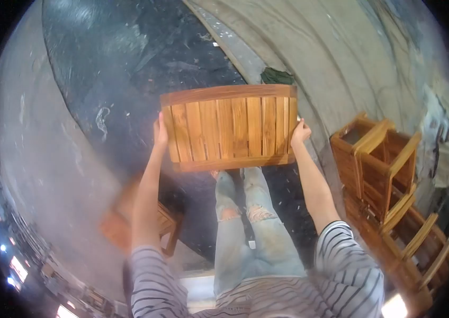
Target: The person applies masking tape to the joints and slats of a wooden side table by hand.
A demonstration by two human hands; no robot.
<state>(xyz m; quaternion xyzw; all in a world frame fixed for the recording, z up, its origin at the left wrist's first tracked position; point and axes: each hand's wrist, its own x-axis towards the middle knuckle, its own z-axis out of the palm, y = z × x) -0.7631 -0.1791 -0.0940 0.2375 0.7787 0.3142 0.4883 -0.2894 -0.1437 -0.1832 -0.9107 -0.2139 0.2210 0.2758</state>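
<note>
A slatted wooden stool [232,127], its flat top of light brown slats in a darker frame facing me, is held up in front of my legs. At its left end my left hand [160,131] is closed round the edge. The right end is gripped by my right hand [301,132], with the thumb showing at the rim. Whatever lies under the slatted top is hidden, as are most of the fingers beneath it.
To the right, several wooden stools [375,164] stand stacked or lined up. Another wooden piece [167,228] is partly behind my left arm. A dark sheet [124,58] covers the floor, with a beige cloth [309,37] beyond and a dark green cloth [277,76] on it.
</note>
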